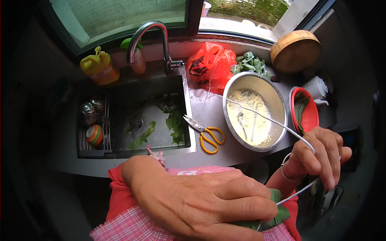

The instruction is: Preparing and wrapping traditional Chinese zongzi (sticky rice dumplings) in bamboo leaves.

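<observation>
My left hand [205,201] is wrapped around a green leaf parcel [277,214], mostly covered by the fingers, near the bottom of the view. White string [297,192] runs from the parcel up to my right hand [321,153], whose curled fingers hold it. From there the string stretches over a metal basin [285,102] towards a red plastic bag [215,66]. Rice-like grain [245,111] lies in the basin with a spoon [242,123] and a thin metal rod [254,122]. Behind the basin sit several tied leaf parcels [251,63].
Orange-handled scissors [208,135] lie between the basin and a sink [193,141] holding green leaves [175,123]. A red bowl [312,111] with a long leaf is at the right. A faucet [166,45], yellow jug [101,67] and round wooden board [295,51] stand behind.
</observation>
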Tool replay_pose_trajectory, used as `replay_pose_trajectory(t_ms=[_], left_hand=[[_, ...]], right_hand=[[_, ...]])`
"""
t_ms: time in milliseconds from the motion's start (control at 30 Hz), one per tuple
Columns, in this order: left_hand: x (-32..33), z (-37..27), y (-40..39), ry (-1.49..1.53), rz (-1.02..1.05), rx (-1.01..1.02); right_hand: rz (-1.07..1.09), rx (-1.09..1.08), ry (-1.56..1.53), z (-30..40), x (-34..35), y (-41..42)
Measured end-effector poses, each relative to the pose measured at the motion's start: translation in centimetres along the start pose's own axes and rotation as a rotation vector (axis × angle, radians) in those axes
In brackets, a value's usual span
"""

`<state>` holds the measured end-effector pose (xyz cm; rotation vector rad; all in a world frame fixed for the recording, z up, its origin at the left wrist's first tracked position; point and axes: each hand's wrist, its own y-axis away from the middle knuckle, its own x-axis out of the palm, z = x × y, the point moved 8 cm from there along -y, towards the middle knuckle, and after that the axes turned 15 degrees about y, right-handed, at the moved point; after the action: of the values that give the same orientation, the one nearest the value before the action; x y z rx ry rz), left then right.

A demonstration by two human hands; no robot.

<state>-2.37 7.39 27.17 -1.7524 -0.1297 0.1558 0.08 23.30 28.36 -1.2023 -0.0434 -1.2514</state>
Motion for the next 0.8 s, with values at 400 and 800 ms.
replay_pose_trajectory(t_ms=[400,800], left_hand=[[-0.3,-0.5,0.0,-0.392,0.048,0.094],[-6.3,3.2,4.6,0.236,-0.232,-0.731]], right_hand=[[-0.152,0.232,0.176,-4.2,-5.0,0.2],[-0.393,0.713,0.668,-10.1,-11.4,8.7]])
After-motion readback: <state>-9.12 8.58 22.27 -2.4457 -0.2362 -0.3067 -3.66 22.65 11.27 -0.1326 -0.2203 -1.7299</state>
